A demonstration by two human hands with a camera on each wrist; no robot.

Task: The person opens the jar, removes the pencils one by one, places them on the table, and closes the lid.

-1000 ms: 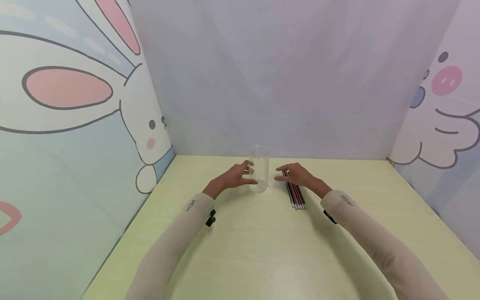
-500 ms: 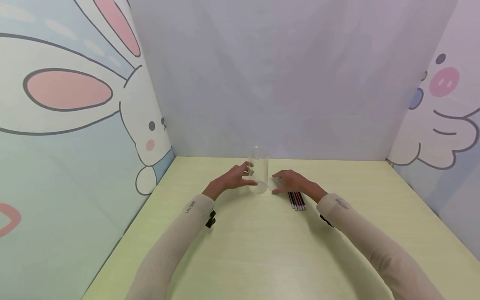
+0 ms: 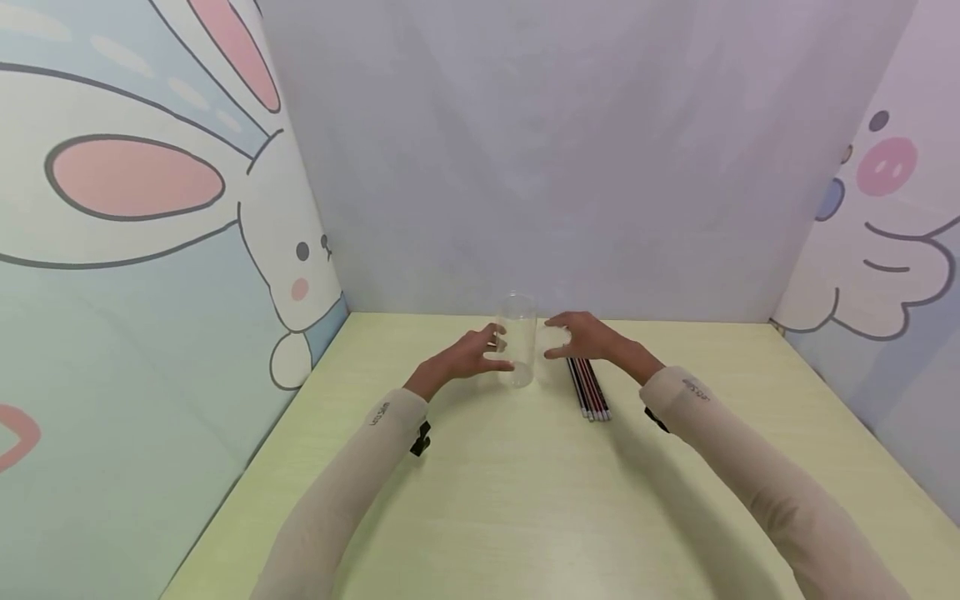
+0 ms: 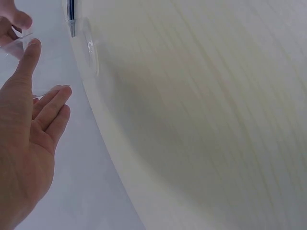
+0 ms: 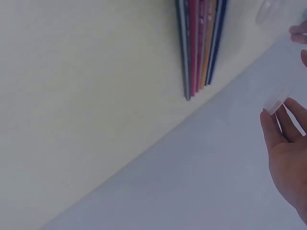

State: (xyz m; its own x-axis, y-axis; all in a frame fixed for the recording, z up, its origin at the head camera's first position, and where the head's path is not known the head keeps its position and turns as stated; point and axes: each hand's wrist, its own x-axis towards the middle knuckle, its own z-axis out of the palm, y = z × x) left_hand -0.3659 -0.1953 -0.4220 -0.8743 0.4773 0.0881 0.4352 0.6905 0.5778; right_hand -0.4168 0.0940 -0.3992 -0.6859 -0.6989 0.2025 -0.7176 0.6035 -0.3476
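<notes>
A tall clear plastic cylinder stands upright on the table. My left hand grips it from the left, thumb on the near side and fingers behind; the left wrist view shows thumb and fingers against the clear wall. On the right, my right hand pinches a round clear lid between thumb and fingers, raised beside the cylinder. Just below this hand lies a row of several pencils, dark and red, with their pale ends toward me. The right hand covers their far ends in the head view.
The pale wooden table runs back to a plain grey-lilac wall. Side walls with cartoon drawings, a rabbit at left and a pink-nosed figure at right, flank the table.
My right hand has reached down by the cylinder, taken the clear lid from the table, and lifted it away, uncovering more of the pencils. The left hand and cylinder have stayed put.
</notes>
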